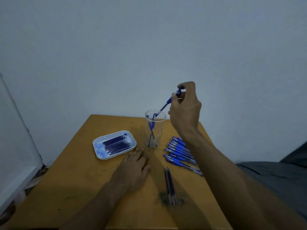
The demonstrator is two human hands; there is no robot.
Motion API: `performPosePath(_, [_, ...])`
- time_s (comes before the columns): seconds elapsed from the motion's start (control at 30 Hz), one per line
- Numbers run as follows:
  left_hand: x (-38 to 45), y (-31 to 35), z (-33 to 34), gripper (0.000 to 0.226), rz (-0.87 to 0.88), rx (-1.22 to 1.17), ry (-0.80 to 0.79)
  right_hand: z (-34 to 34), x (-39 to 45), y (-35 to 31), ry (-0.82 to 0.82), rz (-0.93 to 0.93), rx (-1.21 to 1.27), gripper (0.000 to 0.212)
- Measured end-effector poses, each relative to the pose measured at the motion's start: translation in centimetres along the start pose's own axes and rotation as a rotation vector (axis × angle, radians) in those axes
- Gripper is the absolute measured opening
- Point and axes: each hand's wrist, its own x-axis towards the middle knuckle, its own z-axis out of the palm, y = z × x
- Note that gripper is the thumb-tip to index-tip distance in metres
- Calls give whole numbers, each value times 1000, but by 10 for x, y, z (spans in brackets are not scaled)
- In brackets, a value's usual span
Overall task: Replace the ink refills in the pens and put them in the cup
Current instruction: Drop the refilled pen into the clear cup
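My right hand [184, 110] pinches the top end of a blue pen [167, 103], which slants down with its tip inside the rim of the clear cup [160, 130]. The cup stands upright at the back of the table and holds two other blue pens [151, 127]. My left hand [135, 168] rests flat on the table in front of the cup, fingers straight, holding nothing. A white tray [99, 155] of several ink refills sits left of the cup. Several blue pens [178, 151] lie in a pile to the right. Loose refills [169, 183] lie near the middle.
The brown table [74, 188] has a dark ink smudge [166, 198] under the loose refills' tips. A pale wall rises just behind the table. Grey cloth [274, 176] lies off the table's right edge. Patterned floor shows at the lower left.
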Motion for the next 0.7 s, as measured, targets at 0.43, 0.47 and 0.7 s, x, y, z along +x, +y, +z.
performPosePath(0.43, [0,0,1,57,-11,-5,-6,47,0,59,-438,-12,-504,14])
performPosePath(0.47, [0,0,1,57,-13,-7,-4,48,-1,61,-464,-2,-515,11])
performPosePath(0.7, [1,-3,4,60,-8,0,7,48,1,64,-555,44,-511,16])
